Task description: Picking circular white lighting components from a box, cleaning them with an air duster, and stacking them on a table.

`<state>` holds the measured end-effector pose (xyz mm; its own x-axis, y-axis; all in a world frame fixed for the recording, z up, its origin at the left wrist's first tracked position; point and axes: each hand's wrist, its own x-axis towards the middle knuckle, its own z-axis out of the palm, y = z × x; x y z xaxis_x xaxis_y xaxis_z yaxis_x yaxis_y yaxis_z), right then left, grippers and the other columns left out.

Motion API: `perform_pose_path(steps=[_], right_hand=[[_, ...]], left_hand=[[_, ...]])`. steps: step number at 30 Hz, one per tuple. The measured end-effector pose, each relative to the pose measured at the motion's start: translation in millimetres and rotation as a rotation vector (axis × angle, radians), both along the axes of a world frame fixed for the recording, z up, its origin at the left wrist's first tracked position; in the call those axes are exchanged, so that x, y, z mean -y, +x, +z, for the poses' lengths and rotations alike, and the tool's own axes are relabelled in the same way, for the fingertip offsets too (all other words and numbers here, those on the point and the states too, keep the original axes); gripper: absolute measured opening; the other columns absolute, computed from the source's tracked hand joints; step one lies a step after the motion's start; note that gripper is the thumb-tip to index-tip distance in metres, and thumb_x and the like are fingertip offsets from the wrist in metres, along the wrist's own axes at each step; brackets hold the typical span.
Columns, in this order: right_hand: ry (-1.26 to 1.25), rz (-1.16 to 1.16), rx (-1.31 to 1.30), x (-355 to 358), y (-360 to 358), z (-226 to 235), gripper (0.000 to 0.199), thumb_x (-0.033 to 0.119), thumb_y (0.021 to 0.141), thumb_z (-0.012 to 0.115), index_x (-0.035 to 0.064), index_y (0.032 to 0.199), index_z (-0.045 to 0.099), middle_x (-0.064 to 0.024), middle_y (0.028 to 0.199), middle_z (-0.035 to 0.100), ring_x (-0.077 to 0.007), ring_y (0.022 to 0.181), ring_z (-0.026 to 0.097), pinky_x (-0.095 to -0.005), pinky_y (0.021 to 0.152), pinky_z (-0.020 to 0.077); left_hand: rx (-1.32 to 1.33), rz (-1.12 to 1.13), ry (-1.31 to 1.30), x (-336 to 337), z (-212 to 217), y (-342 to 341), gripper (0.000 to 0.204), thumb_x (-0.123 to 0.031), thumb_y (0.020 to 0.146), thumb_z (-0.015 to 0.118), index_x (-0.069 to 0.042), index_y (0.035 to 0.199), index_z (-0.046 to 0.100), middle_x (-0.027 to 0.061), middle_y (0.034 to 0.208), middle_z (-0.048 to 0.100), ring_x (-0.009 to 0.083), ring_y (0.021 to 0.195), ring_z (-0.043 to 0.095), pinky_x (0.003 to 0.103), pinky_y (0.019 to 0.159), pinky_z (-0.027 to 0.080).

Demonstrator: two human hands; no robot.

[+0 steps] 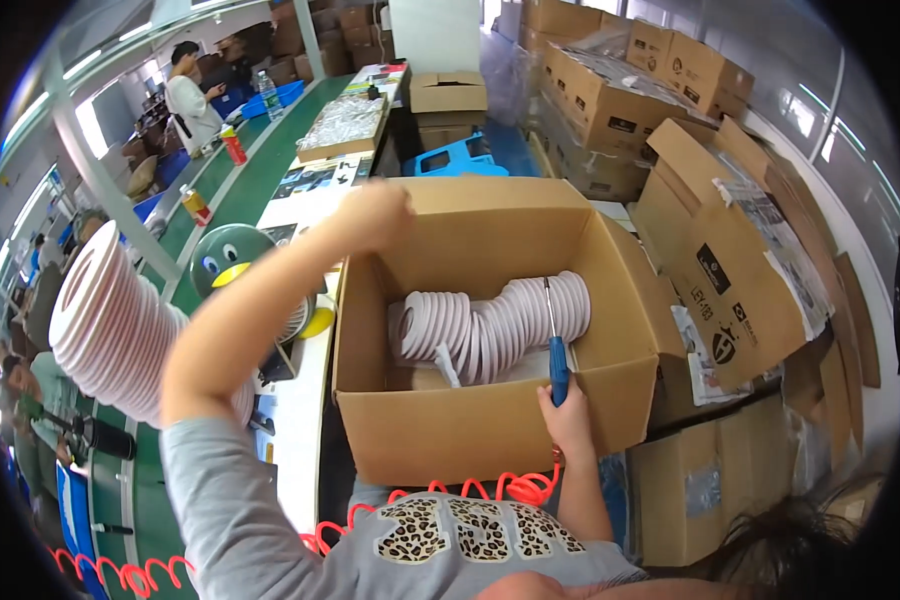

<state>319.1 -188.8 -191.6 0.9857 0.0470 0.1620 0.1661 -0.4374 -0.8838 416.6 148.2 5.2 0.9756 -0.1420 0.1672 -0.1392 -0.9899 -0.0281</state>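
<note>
An open cardboard box (490, 430) stands in front of me with a curved row of white ring-shaped discs (490, 325) lying inside. My right hand (567, 418) grips a screwdriver with a blue handle (559, 368), its metal shaft pointing into the box against the discs. My left hand (375, 212) rests on the box's far left corner, arm raised across the view. A tall leaning stack of the same white discs (110, 325) stands at my left.
A green conveyor belt (240, 190) runs along the left with spray cans and a penguin-shaped fan (232, 262). A person (192, 100) stands at its far end. Stacked cardboard boxes (620, 100) fill the right. An orange coiled hose (450, 495) hangs below the box.
</note>
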Motion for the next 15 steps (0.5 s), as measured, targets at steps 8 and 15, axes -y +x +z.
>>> perform_pose_path(steps=[8,15], right_hand=[[-0.073,0.031,-0.015,-15,2,-14,0.033,0.016,0.075,0.062,0.0023,0.103,0.051,-0.0151,0.071,0.06,-0.0308,0.067,0.061,-0.0398,0.062,0.0476],[-0.129,-0.106,-0.012,-4,-5,-26,0.031,0.013,0.075,0.062,0.0013,0.102,0.053,-0.0126,0.069,0.061,-0.0287,0.066,0.063,-0.0363,0.061,0.0486]], left_hand=[[-0.565,0.366,-0.216,-96,-340,110,0.023,-0.023,0.071,0.066,-0.002,0.079,0.068,0.0181,0.084,0.066,0.0281,0.08,0.064,0.041,0.068,0.05],[-0.857,0.37,-0.491,-65,-405,100,0.026,-0.025,0.071,0.067,-0.002,0.084,0.067,0.017,0.085,0.066,0.0269,0.078,0.064,0.04,0.066,0.05]])
